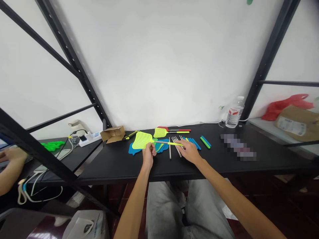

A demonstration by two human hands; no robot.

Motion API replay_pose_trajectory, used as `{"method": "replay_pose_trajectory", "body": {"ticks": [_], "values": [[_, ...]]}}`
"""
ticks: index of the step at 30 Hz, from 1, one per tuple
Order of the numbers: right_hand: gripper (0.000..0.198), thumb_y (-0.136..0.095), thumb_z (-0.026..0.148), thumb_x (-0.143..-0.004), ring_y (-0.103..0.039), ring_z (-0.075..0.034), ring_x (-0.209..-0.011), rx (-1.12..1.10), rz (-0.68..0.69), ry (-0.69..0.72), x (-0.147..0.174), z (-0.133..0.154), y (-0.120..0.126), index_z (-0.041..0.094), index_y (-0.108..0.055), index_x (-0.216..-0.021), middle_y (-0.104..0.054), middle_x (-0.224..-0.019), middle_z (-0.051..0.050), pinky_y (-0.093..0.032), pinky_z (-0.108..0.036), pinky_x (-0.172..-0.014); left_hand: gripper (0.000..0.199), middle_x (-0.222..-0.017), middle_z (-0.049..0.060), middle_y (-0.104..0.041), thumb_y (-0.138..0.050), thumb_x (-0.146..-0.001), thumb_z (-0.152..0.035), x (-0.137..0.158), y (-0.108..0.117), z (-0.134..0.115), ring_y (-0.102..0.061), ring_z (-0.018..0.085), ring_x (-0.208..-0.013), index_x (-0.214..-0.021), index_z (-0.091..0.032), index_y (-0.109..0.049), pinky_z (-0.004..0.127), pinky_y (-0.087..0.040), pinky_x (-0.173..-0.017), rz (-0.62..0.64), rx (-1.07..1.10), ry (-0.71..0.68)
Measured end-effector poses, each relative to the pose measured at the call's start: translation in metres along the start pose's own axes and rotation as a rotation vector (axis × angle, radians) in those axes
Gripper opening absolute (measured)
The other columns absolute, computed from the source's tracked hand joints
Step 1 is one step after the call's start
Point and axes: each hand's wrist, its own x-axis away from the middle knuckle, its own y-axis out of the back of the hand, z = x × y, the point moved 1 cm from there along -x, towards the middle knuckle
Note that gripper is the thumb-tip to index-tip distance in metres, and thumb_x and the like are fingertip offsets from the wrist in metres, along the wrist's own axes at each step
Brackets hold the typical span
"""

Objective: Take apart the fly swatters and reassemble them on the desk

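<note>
A yellow fly swatter (142, 140) is held level above the black table between both hands. My left hand (149, 153) is closed round its neck, just below the perforated head. The fingers of my right hand (187, 150) are closed on its yellow handle. Blue and green swatter heads (134, 150) lie beneath it. Right of my left hand, a metal rod (170, 151) lies alone, and several more rods (177, 149) lie partly under my right hand. Several blue handles (196, 144) rest just beyond that hand, with a green handle (205, 142) beside a blue one farther right.
Behind lie another yellow swatter (160, 132) and a red-handled one (183, 130). An open cardboard box (113, 134) stands at the left, a water bottle (234, 113) at the back right. Black shelf posts (74, 63) frame the table. Another person's hand (15, 154) shows at far left.
</note>
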Motion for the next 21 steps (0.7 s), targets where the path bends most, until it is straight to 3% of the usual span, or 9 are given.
{"method": "replay_pose_trajectory", "body": {"ticks": [6,14,21], "values": [[0.029,-0.048,0.033,-0.097,-0.065,-0.023,-0.103,0.079,-0.050,-0.126,-0.018,-0.032,0.007,0.023,-0.071,-0.111,-0.073,-0.109,-0.007,-0.049,-0.033,-0.088,0.039,-0.051,-0.007,-0.028,-0.062,-0.084,-0.053,0.007,-0.005,0.002,-0.019,0.006,-0.044,-0.071,-0.017,-0.058,0.022,-0.015,-0.043,0.148,-0.261,-0.025],[0.029,-0.050,0.031,-0.094,-0.067,-0.024,-0.096,0.300,0.038,-0.395,-0.066,-0.095,0.009,0.024,-0.073,-0.111,-0.074,-0.104,-0.006,-0.048,-0.030,-0.081,0.041,-0.053,-0.007,-0.026,-0.059,-0.085,-0.053,0.006,-0.004,0.003,-0.020,0.007,-0.046,-0.067,-0.017,-0.060,0.023,-0.017,-0.047,0.131,-0.374,-0.045],[0.031,-0.050,0.030,-0.094,-0.065,-0.023,-0.102,0.412,0.137,-0.396,-0.081,-0.114,-0.006,0.023,-0.073,-0.114,-0.073,-0.110,-0.009,-0.047,-0.029,-0.084,0.040,-0.053,-0.006,-0.028,-0.058,-0.085,-0.052,0.006,-0.002,0.005,-0.022,0.008,-0.048,-0.067,-0.016,-0.060,0.024,-0.015,-0.047,0.145,-0.390,-0.047]]}}
